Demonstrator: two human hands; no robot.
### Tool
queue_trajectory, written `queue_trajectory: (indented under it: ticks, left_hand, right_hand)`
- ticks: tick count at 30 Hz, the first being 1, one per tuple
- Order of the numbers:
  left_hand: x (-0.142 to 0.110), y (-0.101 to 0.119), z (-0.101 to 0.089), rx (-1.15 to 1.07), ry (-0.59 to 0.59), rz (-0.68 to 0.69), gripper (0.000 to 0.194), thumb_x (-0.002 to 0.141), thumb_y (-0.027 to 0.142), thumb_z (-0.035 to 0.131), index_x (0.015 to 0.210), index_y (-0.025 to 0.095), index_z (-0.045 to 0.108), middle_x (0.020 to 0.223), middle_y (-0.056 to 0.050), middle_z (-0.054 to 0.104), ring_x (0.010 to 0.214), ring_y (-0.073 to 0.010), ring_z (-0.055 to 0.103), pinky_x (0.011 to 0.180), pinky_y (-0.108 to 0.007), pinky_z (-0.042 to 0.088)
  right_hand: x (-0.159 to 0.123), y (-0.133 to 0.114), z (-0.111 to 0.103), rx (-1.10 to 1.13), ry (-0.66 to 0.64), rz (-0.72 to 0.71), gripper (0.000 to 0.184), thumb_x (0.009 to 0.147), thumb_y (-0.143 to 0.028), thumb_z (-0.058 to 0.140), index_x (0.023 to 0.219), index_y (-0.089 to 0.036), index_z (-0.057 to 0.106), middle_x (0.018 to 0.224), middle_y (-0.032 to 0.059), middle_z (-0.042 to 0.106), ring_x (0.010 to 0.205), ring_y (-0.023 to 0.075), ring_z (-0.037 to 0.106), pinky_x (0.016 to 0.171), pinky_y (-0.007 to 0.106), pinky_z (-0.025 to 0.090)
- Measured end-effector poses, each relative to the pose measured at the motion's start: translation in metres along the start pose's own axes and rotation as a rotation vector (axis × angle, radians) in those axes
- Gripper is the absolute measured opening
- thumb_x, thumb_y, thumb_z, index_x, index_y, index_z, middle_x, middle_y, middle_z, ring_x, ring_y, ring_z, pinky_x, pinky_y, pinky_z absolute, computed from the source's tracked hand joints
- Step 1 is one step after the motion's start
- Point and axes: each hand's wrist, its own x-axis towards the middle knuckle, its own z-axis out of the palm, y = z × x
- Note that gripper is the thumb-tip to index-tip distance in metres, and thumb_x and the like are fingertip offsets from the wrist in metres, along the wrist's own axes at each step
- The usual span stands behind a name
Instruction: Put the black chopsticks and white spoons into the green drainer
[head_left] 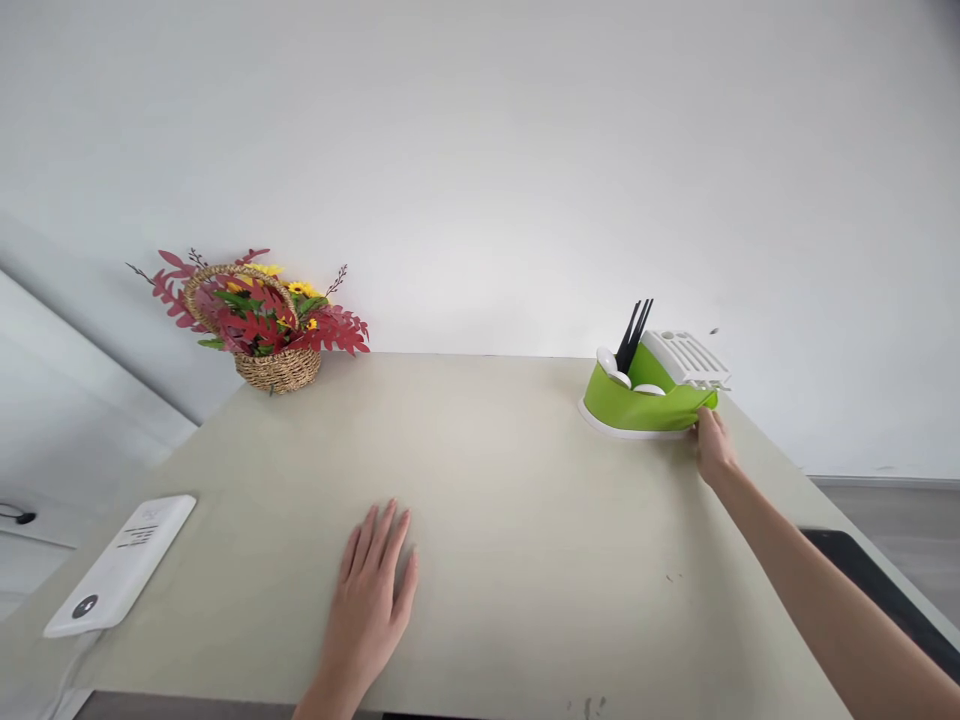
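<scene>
My left hand [369, 598] lies flat on the table, palm down with its fingers stretched out, holding nothing. At the table's far right, the fingers of my right hand [712, 442] are closed on the near right corner of a green and white utensil holder [634, 408]. The holder stands upright on its white base. Black chopsticks [634, 340] and white spoons [606, 360] stick up out of its green tub, and a white slotted rack [686, 357] forms its right rear part. My right fingertips are partly hidden by the holder's corner.
A wicker basket [279, 370] of red and yellow artificial flowers stands at the back left by the wall. A white power bank or similar device [124, 563] with a cable lies at the left edge. A dark flat object [877, 590] lies on the right, partly behind my forearm.
</scene>
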Motion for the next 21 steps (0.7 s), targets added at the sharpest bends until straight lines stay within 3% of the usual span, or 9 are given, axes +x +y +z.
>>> queue_trajectory:
  ticks: [5, 10, 16, 21]
  left_hand:
    - [0.0, -0.001, 0.001, -0.005, -0.001, -0.003, 0.071, 0.109, 0.037, 0.044, 0.171, 0.033, 0.011, 0.171, -0.006, 0.037, 0.158, -0.0321, 0.035, 0.125, -0.058, 0.041]
    - [0.001, -0.003, 0.003, -0.021, 0.019, 0.003, 0.071, 0.108, 0.038, 0.044, 0.171, 0.033, 0.013, 0.171, -0.006, 0.038, 0.158, -0.0325, 0.036, 0.125, -0.058, 0.041]
    - [0.002, -0.005, 0.005, -0.037, 0.027, 0.015, 0.07, 0.108, 0.041, 0.045, 0.171, 0.034, 0.014, 0.171, -0.005, 0.037, 0.158, -0.033, 0.035, 0.125, -0.058, 0.041]
    - [0.002, -0.007, 0.009, -0.047, 0.054, 0.018, 0.068, 0.108, 0.04, 0.045, 0.17, 0.031, 0.019, 0.17, -0.007, 0.039, 0.158, -0.0332, 0.036, 0.124, -0.059, 0.041]
  right_hand:
    - [-0.02, -0.006, 0.0, -0.053, -0.086, 0.083, 0.069, 0.091, -0.061, 0.047, 0.139, -0.014, 0.062, 0.143, 0.0184, 0.064, 0.13, 0.0351, 0.059, 0.109, 0.047, 0.047]
    - [-0.056, -0.021, 0.011, -0.1, -0.079, 0.064, 0.073, 0.097, -0.062, 0.038, 0.147, -0.012, 0.055, 0.154, 0.0185, 0.056, 0.141, 0.0336, 0.051, 0.116, 0.043, 0.039]
    - [-0.119, -0.04, 0.037, -0.177, -0.039, 0.06, 0.08, 0.1, -0.07, 0.023, 0.144, -0.012, 0.056, 0.148, 0.0208, 0.06, 0.14, 0.0376, 0.053, 0.117, 0.049, 0.037]
    - [-0.181, -0.057, 0.063, -0.205, -0.034, 0.072, 0.082, 0.101, -0.071, 0.014, 0.156, -0.019, 0.046, 0.155, 0.017, 0.056, 0.146, 0.0367, 0.047, 0.119, 0.053, 0.035]
